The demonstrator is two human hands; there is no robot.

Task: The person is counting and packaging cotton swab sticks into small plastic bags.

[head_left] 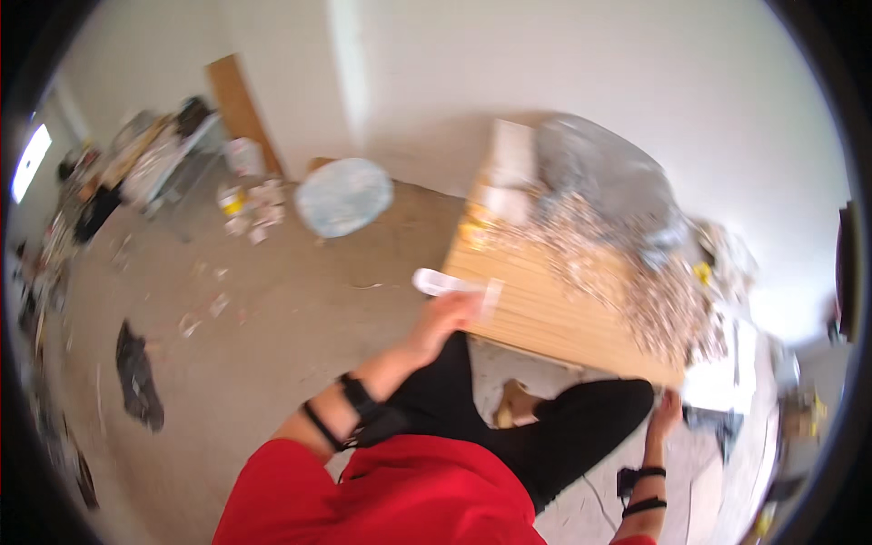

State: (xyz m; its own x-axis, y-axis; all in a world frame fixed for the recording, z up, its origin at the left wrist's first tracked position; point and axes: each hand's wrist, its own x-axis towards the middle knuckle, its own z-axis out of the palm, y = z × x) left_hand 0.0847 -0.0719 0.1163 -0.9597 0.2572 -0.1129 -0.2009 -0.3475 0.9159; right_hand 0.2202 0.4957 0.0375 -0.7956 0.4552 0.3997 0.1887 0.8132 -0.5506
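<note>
My left hand (447,315) is closed around a small white, partly see-through piece of packaging (440,282), blurred by motion. It is over the near left edge of a wooden table (536,313). Low beside the table's near right corner is my right hand (667,414), its fingers curled; whatever may be in them is too small to make out. A heap of small silvery-brown pieces (668,309) spreads over the table's right and far parts. Behind the heap slumps a large grey plastic bag (609,168).
A white stack (727,372) lies right of the heap. On the floor at far left stands a pale blue round sack (343,197) near scattered scraps (263,209). A brown board (243,109) leans on the wall. A dark cloth-like piece (138,377) lies left.
</note>
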